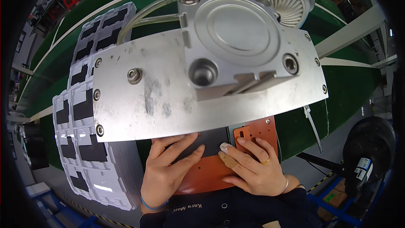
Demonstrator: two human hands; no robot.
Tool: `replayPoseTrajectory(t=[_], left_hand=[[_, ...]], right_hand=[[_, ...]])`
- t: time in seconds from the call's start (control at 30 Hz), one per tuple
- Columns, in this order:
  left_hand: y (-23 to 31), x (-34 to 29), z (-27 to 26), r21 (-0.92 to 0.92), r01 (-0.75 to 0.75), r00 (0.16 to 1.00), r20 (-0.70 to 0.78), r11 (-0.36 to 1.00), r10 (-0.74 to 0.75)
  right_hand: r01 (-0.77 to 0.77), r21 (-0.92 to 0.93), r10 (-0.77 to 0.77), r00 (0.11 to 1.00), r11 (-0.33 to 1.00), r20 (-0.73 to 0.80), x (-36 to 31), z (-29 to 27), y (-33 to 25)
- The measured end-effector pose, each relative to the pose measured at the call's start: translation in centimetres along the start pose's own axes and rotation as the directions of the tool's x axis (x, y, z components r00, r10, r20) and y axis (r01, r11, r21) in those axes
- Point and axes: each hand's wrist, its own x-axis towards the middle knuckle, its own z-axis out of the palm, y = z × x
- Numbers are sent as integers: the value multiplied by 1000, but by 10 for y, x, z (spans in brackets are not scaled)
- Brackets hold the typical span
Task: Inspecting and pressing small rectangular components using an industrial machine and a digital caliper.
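Note:
A dark grey flat piece (pixel 209 142) lies on an orange plate (pixel 198 177) at the lower middle, its far part hidden beneath a metal press plate. My left hand (pixel 168 166) rests with its fingers stretched over the left side of the dark piece, the fingertips close to the metal edge. On the other side my right hand (pixel 257 169) spreads its fingers, some at the dark piece's right edge and others over a raised orange block (pixel 242 133) with slots. One right fingertip has a white covering, another a beige one. Neither hand grips anything that I can see.
The silver press plate (pixel 168 93) with a square pneumatic cylinder (pixel 238 33) overhangs both hands. To the left, stacked white trays (pixel 97 169) hold several dark cut pieces. A round fan (pixel 291 4) stands behind, on a green surface (pixel 350 80). A black round device (pixel 365 152) is at right.

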Motion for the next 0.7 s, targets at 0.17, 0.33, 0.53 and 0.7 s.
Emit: replayPoseTrajectory(t=[0.17, 0.33, 0.53, 0.7], left_hand=[[-5, -1, 1, -17, -2, 1000, 13, 1000, 2], [-5, 0, 1, -14, -4, 1000, 22, 1000, 4], [-5, 2, 0, -9, -34, 999, 5, 999, 34], [-4, 0, 2, -9, -24, 1000, -6, 1000, 24]], right_hand=[[-5, -20, 5, 1000, 1000, -7, 0, 1, -2], [-6, 27, 6, 1000, 1000, -20, 1, -1, -1], [-58, 280, 183, 877, 958, -444, -21, 11, 14], [-99, 93, 124, 934, 991, -336, -8, 8, 2]])
